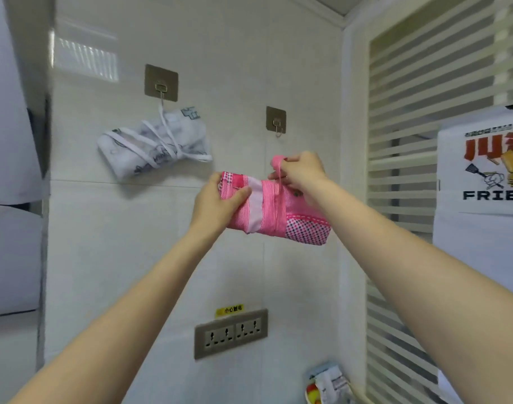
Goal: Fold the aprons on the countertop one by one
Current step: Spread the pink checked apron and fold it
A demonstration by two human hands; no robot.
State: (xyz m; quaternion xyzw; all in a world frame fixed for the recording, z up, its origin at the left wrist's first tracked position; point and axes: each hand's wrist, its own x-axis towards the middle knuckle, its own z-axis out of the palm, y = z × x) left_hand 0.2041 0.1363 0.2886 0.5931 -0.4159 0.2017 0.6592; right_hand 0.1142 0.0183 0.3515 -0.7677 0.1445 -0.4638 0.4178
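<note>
Head view: the pink apron (274,208) was folded into a tight bundle and held up in front of the tiled wall, its long axis running left to right. The left hand (220,201) gripped the bundle's left end, thumb pressed across the front. The right hand (300,170) pinched the pink strap loop (277,163) just above the bundle, and it was the nearer one to the empty hook (276,121), which sat directly above that loop. Judging by this, the loop had to rise straight up. A white apron bundle (154,147) hung from the left hook (161,84)
</note>
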